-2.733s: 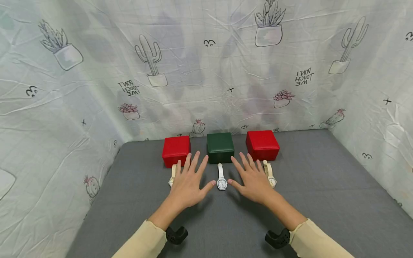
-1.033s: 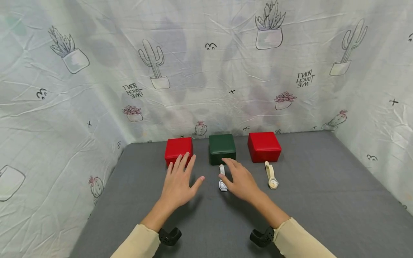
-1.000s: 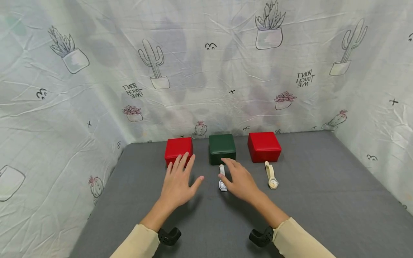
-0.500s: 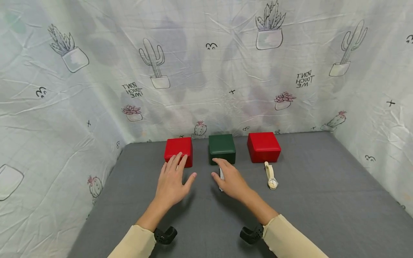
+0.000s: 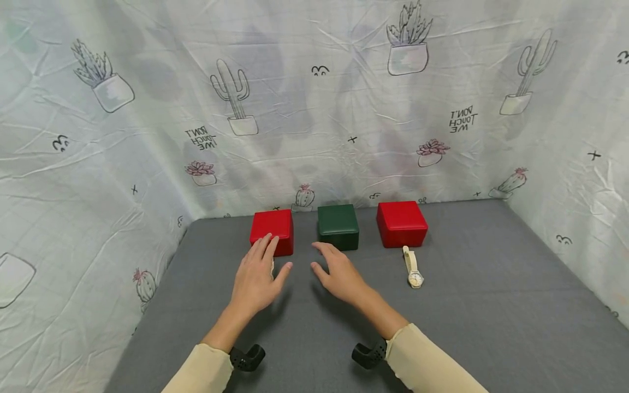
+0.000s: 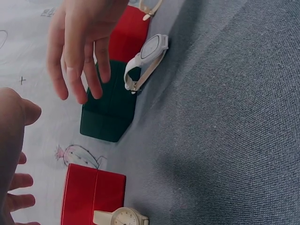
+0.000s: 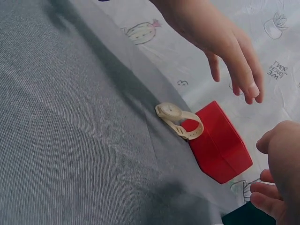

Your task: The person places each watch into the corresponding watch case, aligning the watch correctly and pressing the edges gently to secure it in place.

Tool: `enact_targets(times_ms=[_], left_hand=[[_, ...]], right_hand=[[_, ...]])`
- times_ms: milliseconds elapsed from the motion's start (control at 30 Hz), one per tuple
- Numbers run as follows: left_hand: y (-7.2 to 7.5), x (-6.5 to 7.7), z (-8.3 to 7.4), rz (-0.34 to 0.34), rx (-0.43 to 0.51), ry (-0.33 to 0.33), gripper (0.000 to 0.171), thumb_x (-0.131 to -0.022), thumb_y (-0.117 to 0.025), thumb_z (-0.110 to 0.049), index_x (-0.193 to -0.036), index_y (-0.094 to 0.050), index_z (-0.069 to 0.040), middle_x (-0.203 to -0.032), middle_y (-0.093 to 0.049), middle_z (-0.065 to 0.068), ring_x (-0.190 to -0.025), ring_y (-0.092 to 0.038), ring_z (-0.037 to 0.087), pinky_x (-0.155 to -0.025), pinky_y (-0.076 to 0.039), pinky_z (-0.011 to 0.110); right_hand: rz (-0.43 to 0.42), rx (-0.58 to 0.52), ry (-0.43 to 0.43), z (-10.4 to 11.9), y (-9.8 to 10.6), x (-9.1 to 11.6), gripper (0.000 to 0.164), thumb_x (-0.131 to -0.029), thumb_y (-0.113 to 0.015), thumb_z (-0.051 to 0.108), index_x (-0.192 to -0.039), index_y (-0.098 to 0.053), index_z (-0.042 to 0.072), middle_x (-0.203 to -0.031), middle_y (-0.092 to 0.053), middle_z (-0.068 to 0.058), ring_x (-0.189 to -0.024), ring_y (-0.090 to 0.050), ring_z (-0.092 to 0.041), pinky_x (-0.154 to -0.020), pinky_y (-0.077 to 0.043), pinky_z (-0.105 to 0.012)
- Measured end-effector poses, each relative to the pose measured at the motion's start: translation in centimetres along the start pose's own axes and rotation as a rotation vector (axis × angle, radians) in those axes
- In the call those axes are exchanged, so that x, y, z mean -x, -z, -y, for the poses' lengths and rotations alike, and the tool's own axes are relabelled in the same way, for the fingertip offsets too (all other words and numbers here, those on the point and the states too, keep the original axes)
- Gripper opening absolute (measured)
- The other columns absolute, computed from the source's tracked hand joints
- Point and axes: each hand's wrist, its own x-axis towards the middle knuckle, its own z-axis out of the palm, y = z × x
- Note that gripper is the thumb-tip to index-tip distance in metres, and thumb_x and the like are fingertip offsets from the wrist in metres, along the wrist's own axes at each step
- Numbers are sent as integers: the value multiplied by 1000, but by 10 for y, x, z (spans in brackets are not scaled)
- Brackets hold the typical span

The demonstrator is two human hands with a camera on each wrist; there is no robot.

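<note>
My left hand hovers above the cloth with its fingers fairly straight, its fingertips overlapping the left red box in the head view. Just a sliver of a cream-strapped wristwatch shows beside it; the left wrist view gives its round dial. To the right, my right hand is raised with relaxed fingers and holds nothing. It hides the white wristwatch from the head camera; in the left wrist view that watch sits before the green box. Another cream wristwatch lies before the right red box.
All three lidded boxes stand in a row at the back of the grey cloth. Behind them hangs a pale curtain printed with cacti, which also runs along both sides. Each wrist carries a black device.
Both hands have drifted left, the right one farther, so it now covers the white wristwatch. The fingers of both hands are less spread than at first. Boxes and watches have kept their places.
</note>
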Motion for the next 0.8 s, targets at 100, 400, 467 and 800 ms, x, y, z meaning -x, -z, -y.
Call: enact_targets(times_ms=[100,400,467,800], left_hand=[[-1,-1,2,11,25,-5,68,-89,-63,-39,-146,-40,-10,-151,-41,13,-138,-39,35,-108,-38,58],[-4,-3,12,-14,34,-9,66,-89,-64,-35,-145,-42,-8,-150,-42,15,-135,-42,35,-104,-40,58],[-5,-4,15,-18,26,-6,66,-88,-65,-35,-144,-42,-8,-150,-42,15,-134,-42,35,-104,-41,59],[-7,-8,29,-2,22,21,67,-88,-65,-34,-145,-42,-6,-150,-41,17,-134,-42,37,-101,-43,60]], right_hand=[[13,-11,-4,2,-3,-2,49,-96,-59,24,-140,-47,9,-141,-52,-8,-125,-55,-24,-104,-46,-47],[6,-28,-23,5,-10,-9,47,-96,-58,25,-140,-48,11,-141,-52,-8,-132,-50,-25,-109,-37,-57],[-3,-32,-11,4,-12,-11,46,-96,-58,24,-139,-48,10,-139,-54,-8,-129,-52,-24,-107,-41,-53],[-9,-100,76,4,-25,-24,42,-97,-58,17,-137,-51,8,-136,-57,-9,-118,-60,-28,-98,-50,-41]])
